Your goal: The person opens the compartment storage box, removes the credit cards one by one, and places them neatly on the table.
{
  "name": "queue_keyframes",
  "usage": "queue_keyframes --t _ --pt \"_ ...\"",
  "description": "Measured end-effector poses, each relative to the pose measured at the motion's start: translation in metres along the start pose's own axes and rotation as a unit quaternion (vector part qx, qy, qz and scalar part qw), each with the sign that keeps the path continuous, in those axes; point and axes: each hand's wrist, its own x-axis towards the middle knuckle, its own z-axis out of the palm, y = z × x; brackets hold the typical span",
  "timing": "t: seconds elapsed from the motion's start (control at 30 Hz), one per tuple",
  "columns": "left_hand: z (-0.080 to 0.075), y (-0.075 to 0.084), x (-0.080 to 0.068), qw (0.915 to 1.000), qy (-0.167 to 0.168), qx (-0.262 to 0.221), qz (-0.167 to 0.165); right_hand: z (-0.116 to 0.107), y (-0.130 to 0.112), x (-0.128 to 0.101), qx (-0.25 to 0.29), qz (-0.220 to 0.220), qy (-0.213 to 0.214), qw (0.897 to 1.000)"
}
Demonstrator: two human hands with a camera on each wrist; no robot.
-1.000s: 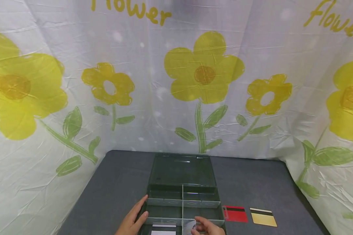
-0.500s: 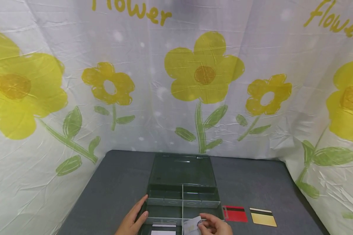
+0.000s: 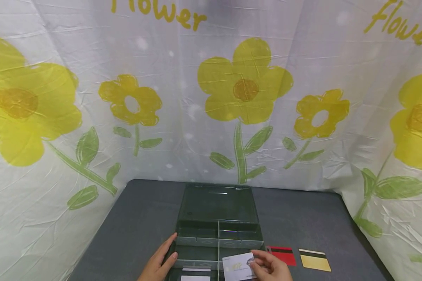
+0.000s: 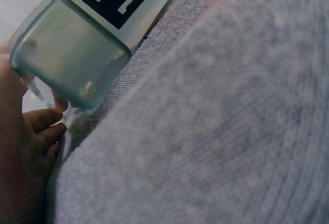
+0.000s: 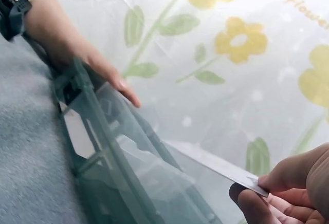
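We see that the right hand (image 3: 272, 267) has lifted the white card (image 3: 238, 266) it pinches out of the near right compartment of the green box (image 3: 218, 226), turning it from edge-on to face up and carrying it toward the box's right wall.

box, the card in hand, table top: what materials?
Box: tinted see-through plastic, glossy; the hand shows through its wall in the right wrist view. Card pinched in the right hand: thin stiff plastic by the look, white, printed, lightly shiny; laminated paper can't be ruled out. Table: grey woven fabric cover, matte, with visible weave at the left wrist.
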Motion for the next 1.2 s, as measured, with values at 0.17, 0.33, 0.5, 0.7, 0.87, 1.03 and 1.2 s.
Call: queue_keyframes --t 0.17,0.33,0.5,0.7,0.87,1.03,1.2 --pt "-0.001 0.002 -0.001 1.0 -0.005 -0.005 -0.001 -0.011 0.001 -0.002 0.002 0.017 0.027 1.0" --pt "-0.002 0.002 -0.002 0.9999 -0.015 -0.002 -0.008 -0.024 0.003 -0.002 0.005 0.035 0.049 0.998" --pt "-0.002 0.002 -0.003 0.9999 -0.014 -0.002 -0.002 -0.033 0.005 -0.003 0.006 0.06 0.093 0.994" --pt "-0.001 0.001 -0.003 0.9998 -0.009 -0.018 -0.001 -0.043 0.01 -0.001 -0.002 0.076 0.137 0.988" --pt "-0.002 0.0 -0.002 0.999 -0.02 -0.04 -0.009 -0.055 0.018 0.001 -0.014 0.092 0.151 0.984" --pt "-0.002 0.002 -0.003 0.9988 -0.02 -0.043 -0.013 -0.068 0.025 0.003 -0.039 0.1 0.166 0.98" --pt "-0.002 0.003 -0.004 0.9985 -0.024 -0.048 -0.015 -0.083 0.036 0.005 -0.056 0.107 0.183 0.976"
